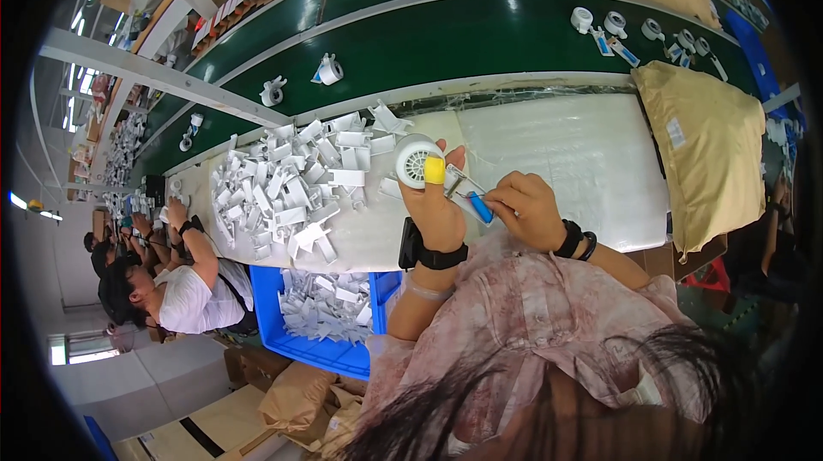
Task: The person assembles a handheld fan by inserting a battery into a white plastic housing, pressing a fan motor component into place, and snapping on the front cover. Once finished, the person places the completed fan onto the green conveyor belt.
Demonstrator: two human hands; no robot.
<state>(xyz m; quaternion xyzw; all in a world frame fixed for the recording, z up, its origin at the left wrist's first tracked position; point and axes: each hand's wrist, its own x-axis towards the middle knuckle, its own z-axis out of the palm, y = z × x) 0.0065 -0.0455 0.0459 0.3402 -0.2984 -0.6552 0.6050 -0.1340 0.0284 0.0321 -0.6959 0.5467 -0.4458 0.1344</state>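
My left hand [437, 219] is closed around a small white handheld fan [415, 157], whose round grille faces up. A yellow finger cover [435, 170] is on the left thumb, which presses beside the grille. The fan's handle is open, pointing right, and a blue cylindrical battery [480, 207] lies at it. At the battery's upper end, the fingers of my right hand [525, 210] are pinched together. Whatever is between those fingertips is too small to make out. Left of my left hand, a heap of white plastic handle parts [296, 178] covers the pale worktable [557, 139].
A blue bin [267, 307] of white parts stands below the table's left part. Beyond the table runs a green conveyor [446, 32] carrying several fan units [615, 24]. A tan sack [703, 144] lies at the right. Co-workers [193, 289] sit at the left.
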